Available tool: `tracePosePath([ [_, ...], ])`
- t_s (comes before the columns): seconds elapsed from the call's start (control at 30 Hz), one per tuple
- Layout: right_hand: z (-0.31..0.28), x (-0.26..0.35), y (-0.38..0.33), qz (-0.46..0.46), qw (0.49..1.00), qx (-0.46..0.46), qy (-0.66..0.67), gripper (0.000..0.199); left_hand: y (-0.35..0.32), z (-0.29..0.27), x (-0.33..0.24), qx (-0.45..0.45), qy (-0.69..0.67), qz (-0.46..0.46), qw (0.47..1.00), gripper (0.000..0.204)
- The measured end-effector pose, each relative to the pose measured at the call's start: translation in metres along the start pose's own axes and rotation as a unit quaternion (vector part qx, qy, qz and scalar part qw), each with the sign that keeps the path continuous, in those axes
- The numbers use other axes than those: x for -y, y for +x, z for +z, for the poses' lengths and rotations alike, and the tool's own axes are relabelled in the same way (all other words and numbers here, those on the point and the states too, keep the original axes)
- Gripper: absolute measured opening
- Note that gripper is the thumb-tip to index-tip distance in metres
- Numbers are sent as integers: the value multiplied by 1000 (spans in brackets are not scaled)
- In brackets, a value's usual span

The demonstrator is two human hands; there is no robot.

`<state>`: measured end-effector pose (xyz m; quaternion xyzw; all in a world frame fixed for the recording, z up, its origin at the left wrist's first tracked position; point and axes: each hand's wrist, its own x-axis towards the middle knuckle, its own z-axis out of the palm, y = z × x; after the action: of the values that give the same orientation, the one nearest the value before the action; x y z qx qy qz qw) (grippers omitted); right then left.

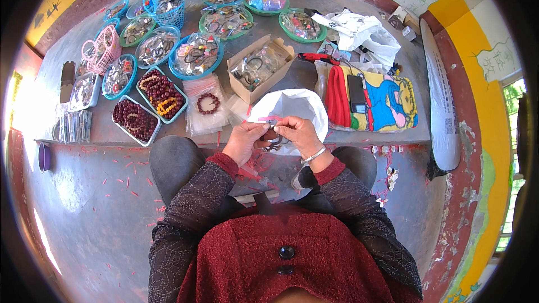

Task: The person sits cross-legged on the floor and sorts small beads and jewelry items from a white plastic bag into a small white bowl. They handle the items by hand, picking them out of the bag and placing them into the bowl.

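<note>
Above my lap, my left hand (245, 141) and my right hand (301, 136) meet fingertip to fingertip. Both are closed in a pinch on a small bundle of dark cord loops (274, 145), which hangs below the fingers. A pink strip (270, 118) sticks up at the pinched spot; how it is attached is too small to tell. Just behind my hands stands a white plastic bag (292, 101) with its mouth wide, partly hidden by my right hand. To the left, a dark red bead bracelet (208, 104) lies on a stack of clear plastic sleeves (196, 120).
A cardboard box (245, 83) of bagged pieces stands beyond the white bag. White trays (147, 140) of dark beads and blue and green baskets (173, 67) fill the left and back. Folded colourful cloth (393, 104), a black phone (356, 93) and red-handled pliers (315, 57) lie right.
</note>
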<state>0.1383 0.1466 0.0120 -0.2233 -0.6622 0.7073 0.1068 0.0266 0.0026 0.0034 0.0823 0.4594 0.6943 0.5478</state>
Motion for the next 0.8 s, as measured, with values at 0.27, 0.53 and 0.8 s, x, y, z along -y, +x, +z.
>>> tracePosePath([
  [0.27, 4, 3, -1, 36, 998, -18, 53, 12, 0, -1, 3, -6, -33, -1, 999, 24],
  [0.53, 4, 8, -1, 52, 994, -21, 91, 13, -3, 4, -4, -22, -28, 7, 999, 20],
  [0.8, 6, -1, 2, 38, 997, -9, 69, 18, 1, -1, 1, -43, -14, 30, 999, 18],
])
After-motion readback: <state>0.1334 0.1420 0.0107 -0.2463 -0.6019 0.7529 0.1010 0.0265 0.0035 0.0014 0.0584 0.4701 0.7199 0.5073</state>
